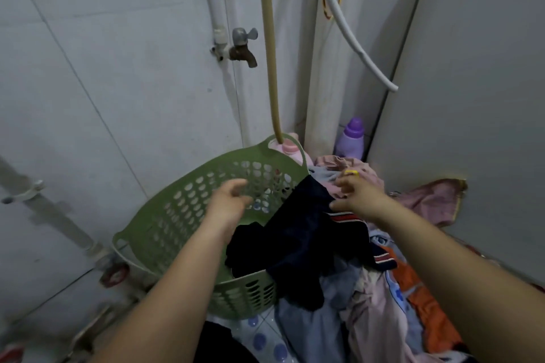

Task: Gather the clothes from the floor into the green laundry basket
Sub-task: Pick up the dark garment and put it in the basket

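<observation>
We see the basket (pixel 188 215), a round tub of matte green plastic with a flared rim, two loop handles and walls pierced by rows of oval holes. It stands on the floor at 9 o'clock of the clothes pile (pixel 368 303), touching it.

A dark navy garment (pixel 298 244), soft and limp, drapes over the basket rim at 3 o'clock; part lies inside, part hangs outside onto the pile. Its striped ribbed cuffs show red and white bands.

Our left hand (pixel 230 200) hovers above the basket interior, fingers loosely spread, holding nothing. Our right hand (pixel 354 194) reaches over the pile at 3 o'clock of the basket; the thumb touches the navy garment, the fingers extend relaxed. Motion blur softens both hands, so we cannot tell whether the right hand pinches cloth.

The pile consists of crumpled pink, pale blue and orange fabrics.

At 12 o'clock of the basket hangs a smooth tan hose (pixel 271 47). A corroded metal tap (pixel 243 46) projects from the tiled wall. A glossy purple bottle (pixel 351 138) stands in the corner at 1 o'clock.
</observation>
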`<control>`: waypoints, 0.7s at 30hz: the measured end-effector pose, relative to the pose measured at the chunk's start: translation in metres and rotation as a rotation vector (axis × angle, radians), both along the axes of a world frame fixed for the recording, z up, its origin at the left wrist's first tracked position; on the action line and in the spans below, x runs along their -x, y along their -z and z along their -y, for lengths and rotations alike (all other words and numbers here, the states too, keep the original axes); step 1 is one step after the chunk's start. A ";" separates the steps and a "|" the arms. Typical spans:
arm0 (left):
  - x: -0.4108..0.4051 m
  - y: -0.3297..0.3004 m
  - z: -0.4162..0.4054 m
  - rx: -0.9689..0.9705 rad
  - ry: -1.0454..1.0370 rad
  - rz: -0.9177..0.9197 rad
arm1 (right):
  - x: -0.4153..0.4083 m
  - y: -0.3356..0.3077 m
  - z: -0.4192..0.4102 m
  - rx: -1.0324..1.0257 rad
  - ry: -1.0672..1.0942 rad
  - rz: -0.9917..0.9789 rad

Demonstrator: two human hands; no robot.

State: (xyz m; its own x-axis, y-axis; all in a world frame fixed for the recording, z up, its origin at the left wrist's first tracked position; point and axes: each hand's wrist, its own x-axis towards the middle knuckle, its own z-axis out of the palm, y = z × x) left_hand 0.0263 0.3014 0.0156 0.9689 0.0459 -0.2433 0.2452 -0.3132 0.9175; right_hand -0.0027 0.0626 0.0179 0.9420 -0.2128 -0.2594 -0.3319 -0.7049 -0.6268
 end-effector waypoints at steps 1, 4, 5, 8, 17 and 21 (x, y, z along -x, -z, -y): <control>0.004 0.002 0.010 -0.050 0.181 -0.005 | 0.004 0.008 0.005 0.052 -0.042 -0.064; 0.015 0.018 0.034 -0.270 0.700 -0.048 | 0.014 0.024 0.007 0.202 -0.083 -0.202; 0.017 0.025 0.041 -0.396 0.832 -0.077 | 0.015 0.031 0.007 0.262 -0.082 -0.233; 0.024 0.049 0.053 -0.754 1.005 -0.109 | 0.018 0.048 0.004 0.348 -0.036 -0.267; 0.023 0.068 0.057 -0.825 0.682 0.341 | 0.012 0.071 -0.012 -0.005 0.177 -0.005; 0.006 0.053 0.053 -0.322 0.182 0.254 | -0.006 0.032 -0.032 -0.288 0.248 0.274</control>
